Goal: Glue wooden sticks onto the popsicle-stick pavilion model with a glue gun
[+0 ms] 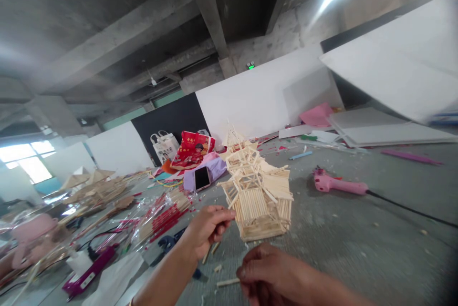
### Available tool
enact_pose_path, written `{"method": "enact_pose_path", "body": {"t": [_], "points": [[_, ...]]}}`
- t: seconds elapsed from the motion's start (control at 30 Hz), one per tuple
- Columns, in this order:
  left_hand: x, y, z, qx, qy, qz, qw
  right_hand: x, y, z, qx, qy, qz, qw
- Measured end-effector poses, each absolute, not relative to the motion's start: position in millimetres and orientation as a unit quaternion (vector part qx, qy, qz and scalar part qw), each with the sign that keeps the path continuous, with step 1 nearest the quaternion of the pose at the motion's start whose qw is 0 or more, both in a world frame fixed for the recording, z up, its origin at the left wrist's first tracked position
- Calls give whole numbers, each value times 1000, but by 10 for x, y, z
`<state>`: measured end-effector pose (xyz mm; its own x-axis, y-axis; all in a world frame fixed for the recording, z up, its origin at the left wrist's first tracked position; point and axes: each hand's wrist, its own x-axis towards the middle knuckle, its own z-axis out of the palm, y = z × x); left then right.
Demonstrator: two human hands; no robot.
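Note:
A small pagoda-like model (255,203) built of pale wooden sticks stands upright on the grey table, with an open-fronted lower storey and a pointed top. My left hand (209,229) is closed in a pinch, its fingertips at the model's lower left edge. In front of the model, my right hand (266,272) is closed, and a short wooden stick (227,282) juts leftward from its fingertips. The far end of that stick is near the tabletop. Dark blue pliers (166,245) lie left of my left forearm, partly hidden by it.
A pink glue gun (338,184) with a black cord lies at right. Red-tipped sticks (168,220) in plastic lie at left, near a purple power strip (89,272). Behind are a phone (202,178), a red bag (192,149) and white boards (390,127).

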<state>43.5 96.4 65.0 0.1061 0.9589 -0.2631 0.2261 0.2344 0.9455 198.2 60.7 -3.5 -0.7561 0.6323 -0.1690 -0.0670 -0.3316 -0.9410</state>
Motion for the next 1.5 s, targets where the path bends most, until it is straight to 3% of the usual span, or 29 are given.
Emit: {"method": "enact_pose_path", "body": {"t": [1.5], "points": [[409, 1010, 648, 481, 558, 341, 584, 2003, 598, -28, -241, -522, 787, 222]]}}
